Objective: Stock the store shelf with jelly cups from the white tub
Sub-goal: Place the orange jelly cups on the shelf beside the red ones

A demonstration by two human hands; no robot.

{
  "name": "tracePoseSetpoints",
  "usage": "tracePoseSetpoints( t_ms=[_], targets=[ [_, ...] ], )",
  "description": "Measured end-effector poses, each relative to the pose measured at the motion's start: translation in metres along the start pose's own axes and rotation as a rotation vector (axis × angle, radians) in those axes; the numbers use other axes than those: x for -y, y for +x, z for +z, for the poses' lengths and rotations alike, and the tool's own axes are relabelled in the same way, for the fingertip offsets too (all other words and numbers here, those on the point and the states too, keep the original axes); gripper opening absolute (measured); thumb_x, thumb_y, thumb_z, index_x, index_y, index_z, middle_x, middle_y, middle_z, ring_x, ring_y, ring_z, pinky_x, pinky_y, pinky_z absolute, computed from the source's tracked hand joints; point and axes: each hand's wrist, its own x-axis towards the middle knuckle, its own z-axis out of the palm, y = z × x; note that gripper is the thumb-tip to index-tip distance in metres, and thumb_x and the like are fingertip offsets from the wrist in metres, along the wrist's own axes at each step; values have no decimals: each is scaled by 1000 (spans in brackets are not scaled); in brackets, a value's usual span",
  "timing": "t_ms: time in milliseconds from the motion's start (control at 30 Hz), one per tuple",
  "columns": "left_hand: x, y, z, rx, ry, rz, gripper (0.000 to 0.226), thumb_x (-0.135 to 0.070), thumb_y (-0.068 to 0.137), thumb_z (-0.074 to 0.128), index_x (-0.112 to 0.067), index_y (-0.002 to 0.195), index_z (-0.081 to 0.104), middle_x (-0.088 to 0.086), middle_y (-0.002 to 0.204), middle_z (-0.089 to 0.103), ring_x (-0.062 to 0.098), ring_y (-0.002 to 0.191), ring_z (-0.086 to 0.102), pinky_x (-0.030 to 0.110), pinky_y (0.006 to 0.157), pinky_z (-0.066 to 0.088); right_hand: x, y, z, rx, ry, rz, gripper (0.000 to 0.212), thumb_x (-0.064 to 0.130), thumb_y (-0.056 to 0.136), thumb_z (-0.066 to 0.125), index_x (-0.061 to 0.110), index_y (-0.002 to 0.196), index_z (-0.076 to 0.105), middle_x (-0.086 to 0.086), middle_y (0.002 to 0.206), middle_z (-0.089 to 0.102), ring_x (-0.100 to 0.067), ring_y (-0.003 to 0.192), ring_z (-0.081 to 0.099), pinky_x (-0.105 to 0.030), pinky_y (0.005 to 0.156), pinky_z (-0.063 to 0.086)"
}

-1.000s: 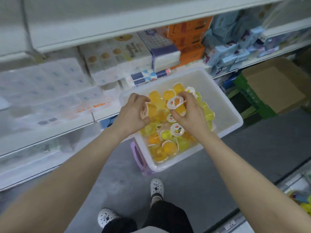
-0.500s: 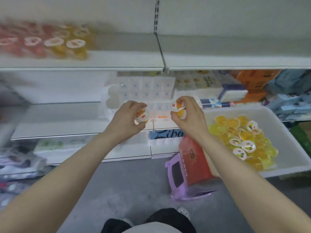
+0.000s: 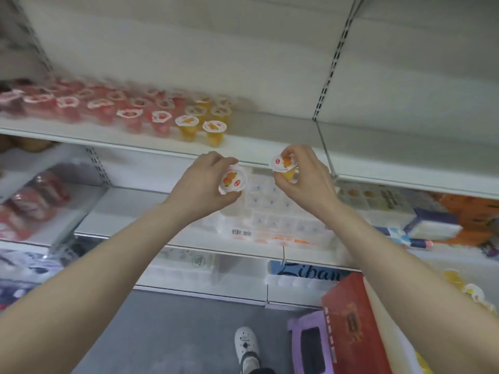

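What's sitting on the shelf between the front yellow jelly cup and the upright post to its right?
Nothing: in the head view the shelf is bare from the front yellow jelly cup to the upright post.

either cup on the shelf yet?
No: the left hand and right hand each hold a jelly cup below the shelf edge.

Purple stool [image 3: 307, 344] seen on floor w/ red box [image 3: 351, 327] on it; white shoe [image 3: 245, 344] just left of stool; tissue packs [image 3: 272, 209] shelved above.
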Motion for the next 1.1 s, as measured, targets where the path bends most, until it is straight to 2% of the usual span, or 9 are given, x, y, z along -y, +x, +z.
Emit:
tracePoseSetpoints(
  t_ms=[133,300,467,567,667,800,933,1000,1100],
  targets=[
    [13,39,-6,-44,115,43,52,-46,73,73,-17,115,62,5,100,58,28,101,49,34,86,40,-11,61,6,38,-7,-22,29,27,80,67,18,105,54,3,106,57,-20,96,53,-34,76,44],
    [24,88,-2,-53,217,41,54,-49,72,70,-16,115,63,6,102,59,28,105,49,31,85,38,-41,133,27,93,-15,6,29,30,80,67,18,102,54,-2,103,60,-25,94,56,-35,76,43],
    [30,129,6,-117,279,54,50,-47,66,64,-14,104,66,6,90,62,31,95,52,30,85,34,-68,187,56,221,-84,56,37,36,79,65,21,111,52,-5,107,61,-29,97,59,-32,77,45],
    [36,147,15,-66,288,32,54,-51,67,53,-15,105,67,6,91,61,31,95,53,38,91,43,-78,210,75,329,-130,88,42,37,80,66,25,116,50,-1,115,59,-27,103,58,-27,76,39],
    [41,161,23,11,295,-5,60,-55,67,46,-17,108,66,5,96,61,30,99,51,41,98,39,-87,226,94,385,-98,83,43,38,82,68,26,119,49,0,119,58,-25,106,58,-27,78,39],
    [44,175,31,23,322,-26,54,-53,70,52,-18,108,67,5,96,63,29,100,53,37,99,33,-98,242,114,370,-31,14,42,44,84,68,26,116,49,0,115,59,-24,102,58,-26,75,35],
    [48,188,37,44,350,-38,50,-50,71,59,-16,107,69,7,95,67,30,97,58,41,105,33,-103,258,123,373,-24,-50,39,40,87,66,21,117,51,-2,115,59,-23,102,58,-25,75,32],
    [49,194,37,56,357,-51,50,-50,73,61,-16,109,69,8,98,68,31,98,59,41,106,33,-107,262,125,364,-19,-90,35,37,89,65,20,117,52,-4,115,58,-25,101,58,-25,76,34],
    [49,202,37,63,379,-67,48,-49,74,60,-16,107,70,8,96,68,32,98,59,40,100,39,-111,266,125,340,-15,-179,29,29,88,65,15,112,56,-5,116,57,-26,98,60,-32,80,45]
  ],
)
